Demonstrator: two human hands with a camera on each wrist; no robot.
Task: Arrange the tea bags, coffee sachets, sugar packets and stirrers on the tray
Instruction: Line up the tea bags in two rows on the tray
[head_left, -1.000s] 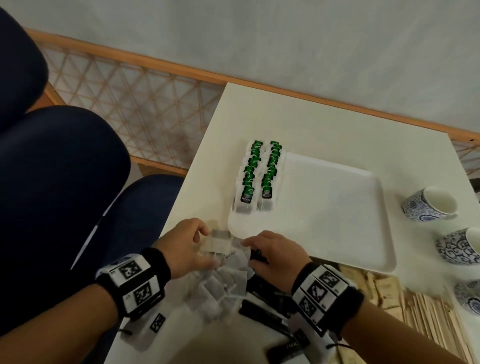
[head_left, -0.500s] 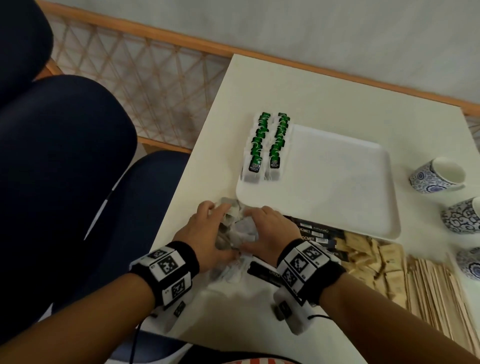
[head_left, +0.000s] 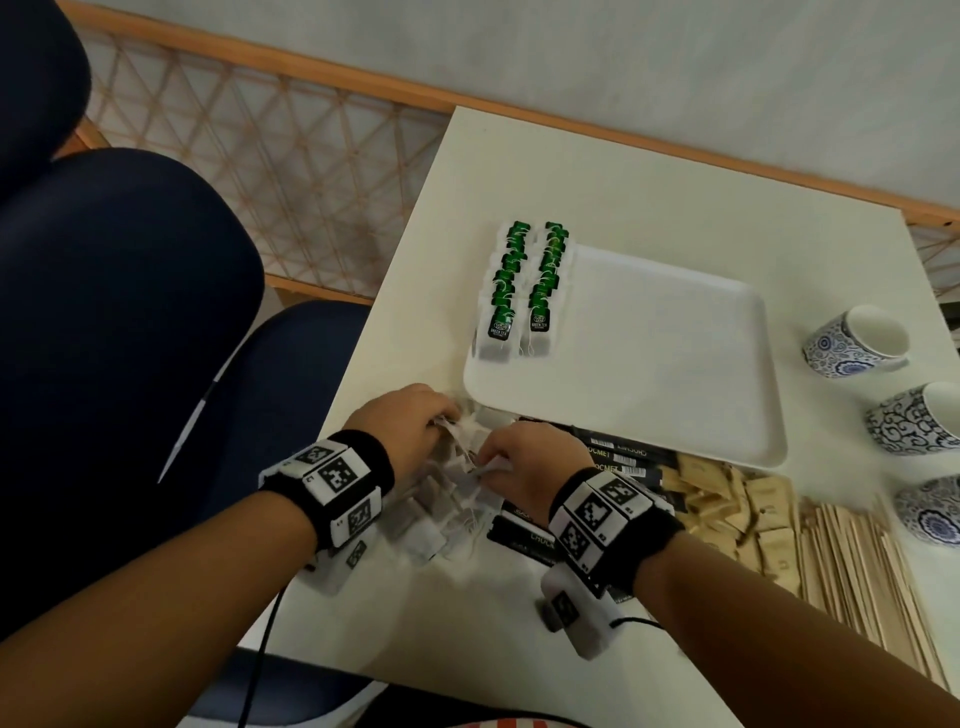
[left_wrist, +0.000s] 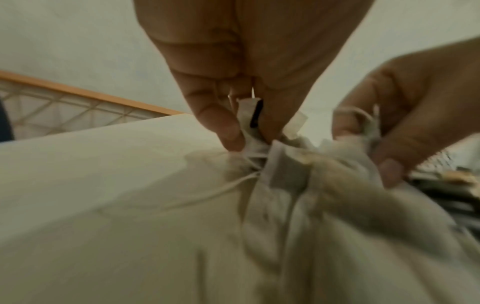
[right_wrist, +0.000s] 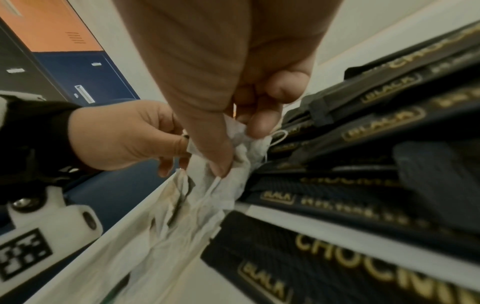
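Observation:
A white tray (head_left: 675, 415) lies on the table with two rows of green-tagged tea bags (head_left: 524, 291) along its left edge. In front of the tray's near-left corner lies a loose pile of tea bags (head_left: 441, 509). My left hand (head_left: 410, 421) pinches a tea bag (left_wrist: 250, 123) at the pile's top, thumb against forefinger. My right hand (head_left: 524, 457) pinches another tea bag (right_wrist: 240, 131) beside it, almost touching the left hand. Black coffee sachets (head_left: 618, 457) lie under and right of my right hand. Brown sugar packets (head_left: 727, 499) and wooden stirrers (head_left: 852, 561) lie further right.
Three blue-and-white cups (head_left: 857, 343) stand at the table's right edge. A dark blue chair (head_left: 130, 312) is left of the table, close to its edge (head_left: 343, 395). A wooden lattice rail (head_left: 260, 140) runs behind.
Both hands stayed over the tea bag pile and closed in on it. Their fingers now pinch separate bags. The head view shifted.

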